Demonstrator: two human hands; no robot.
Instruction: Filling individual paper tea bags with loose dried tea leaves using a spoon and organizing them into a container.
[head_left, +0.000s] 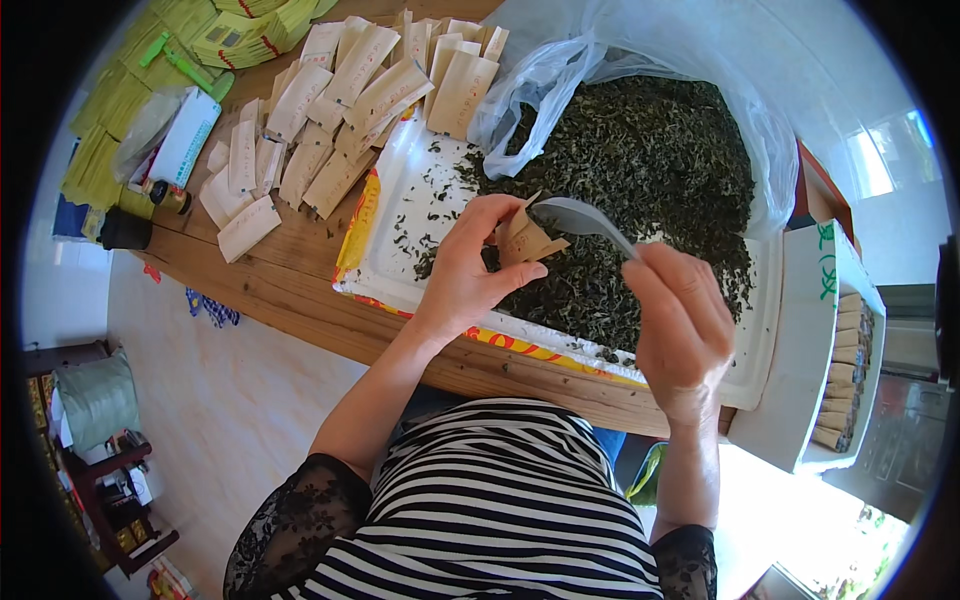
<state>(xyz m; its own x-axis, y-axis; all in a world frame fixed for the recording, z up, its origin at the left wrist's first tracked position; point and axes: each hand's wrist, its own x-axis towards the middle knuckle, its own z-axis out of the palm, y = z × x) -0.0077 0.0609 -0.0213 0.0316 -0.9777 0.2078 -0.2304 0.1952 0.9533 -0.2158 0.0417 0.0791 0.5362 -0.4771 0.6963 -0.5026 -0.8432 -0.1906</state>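
My left hand (480, 259) grips a small brown paper packet (523, 238) between thumb and fingers, over the foam tray. The packet's top edge is spread apart. From the right, my right hand (686, 322) holds the handle of a translucent plastic spoon (581, 215), its bowl close beside the packet's mouth. What lies inside the packet is hidden. Dark dried leaves, looking like tea (645, 150), are heaped on the white foam tray (390, 259) and in a clear plastic bag (772, 161) behind the hands.
Many brown paper packets (375, 67) lie piled at the upper left of the wooden table (300, 281). Yellow bundles (247, 34), a green plastic tool (180, 64) and a black cup (125, 229) stand farther left. A white foam box (795, 322) at right holds upright packets (844, 375).
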